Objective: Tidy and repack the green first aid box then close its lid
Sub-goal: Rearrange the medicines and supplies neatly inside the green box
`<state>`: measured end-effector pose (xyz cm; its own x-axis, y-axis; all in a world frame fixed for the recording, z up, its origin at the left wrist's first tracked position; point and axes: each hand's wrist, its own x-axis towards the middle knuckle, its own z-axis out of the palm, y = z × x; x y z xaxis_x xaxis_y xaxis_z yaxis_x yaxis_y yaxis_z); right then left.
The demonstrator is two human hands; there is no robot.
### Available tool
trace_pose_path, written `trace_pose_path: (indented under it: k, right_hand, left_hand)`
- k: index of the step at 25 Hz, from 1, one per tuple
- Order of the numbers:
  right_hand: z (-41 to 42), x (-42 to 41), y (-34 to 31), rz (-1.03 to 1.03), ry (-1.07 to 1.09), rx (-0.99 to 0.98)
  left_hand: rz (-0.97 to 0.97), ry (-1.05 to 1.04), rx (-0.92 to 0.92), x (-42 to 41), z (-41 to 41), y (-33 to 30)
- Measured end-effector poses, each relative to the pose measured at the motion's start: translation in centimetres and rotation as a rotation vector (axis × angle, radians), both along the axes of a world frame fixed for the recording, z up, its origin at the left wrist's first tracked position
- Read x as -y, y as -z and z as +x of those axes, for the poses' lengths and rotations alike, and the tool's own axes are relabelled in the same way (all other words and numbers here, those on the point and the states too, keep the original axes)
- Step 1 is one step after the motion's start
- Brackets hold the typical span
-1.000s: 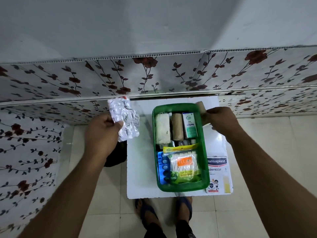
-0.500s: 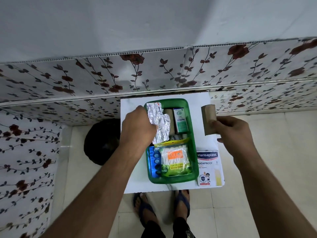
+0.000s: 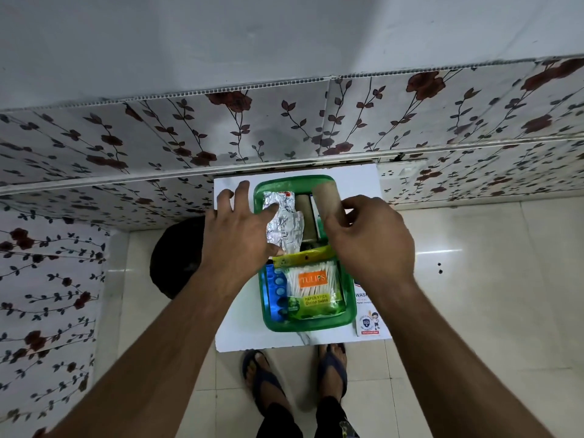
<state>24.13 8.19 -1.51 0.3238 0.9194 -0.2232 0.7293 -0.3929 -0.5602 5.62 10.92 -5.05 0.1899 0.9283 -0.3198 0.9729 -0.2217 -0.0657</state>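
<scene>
The green first aid box [image 3: 308, 325] sits open on a white board [image 3: 235, 324]. A silver foil blister strip [image 3: 286, 221] lies in its far-left part, and my left hand [image 3: 240, 229] rests on it with fingers spread. My right hand [image 3: 368, 240] grips a tan bandage roll [image 3: 327, 197] over the far-right part of the box. Another tan roll [image 3: 306, 216] lies inside. A cotton swab pack [image 3: 316, 286] and a blue blister pack [image 3: 276, 290] fill the near half. No lid is in view.
A Hansaplast box [image 3: 368, 317] lies on the board right of the green box, partly behind my right arm. A black round object [image 3: 177, 257] sits on the tiled floor to the left. My sandalled feet [image 3: 294, 371] stand below the board. Floral wall panels run behind.
My left hand carried the foil strip from the left into the box's far-left part and now presses it flat. My right hand brought the tan roll from beside the box to above it.
</scene>
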Motion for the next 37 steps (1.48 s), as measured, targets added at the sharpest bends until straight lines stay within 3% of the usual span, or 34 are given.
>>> trace_pose_path:
  k: [4,11,14,18,21,24,29,37]
  right_hand:
    - [-2.1,-0.7,1.8,0.11,-0.156,0.372]
    - [-2.9,-0.7,3.6,0.103,-0.151,0.406]
    - [-2.1,-0.5,3.0,0.11,-0.128,0.355]
    - [1.9,2.5,1.0,0.182,0.042,0.168]
    - [5.6,5.1,1.6,-0.035,0.224,0.002]
    - [8.0,7.5,4.5,-0.308,0.203,0.004]
    - [9.8,9.4,9.1,-0.521,0.148,-0.03]
    - [12.6,9.8,9.3,-0.422,0.304,-0.299]
  left_hand:
    - [0.013,-0.014,0.029,-0.1,0.0,0.3]
    - [0.037,-0.033,0.075,0.1,-0.1,0.4]
    - [0.02,-0.057,0.147,0.4,-0.6,-0.1]
    - [0.122,-0.134,0.409,1.5,-1.0,-2.7]
    - [0.146,-0.147,0.583,2.8,1.1,-4.8]
    - [0.101,-0.096,0.706,3.9,4.7,-5.2]
    - [-0.031,-0.031,0.764,4.8,10.0,-3.4]
    - [-0.116,-0.089,0.815,5.0,12.6,-2.7]
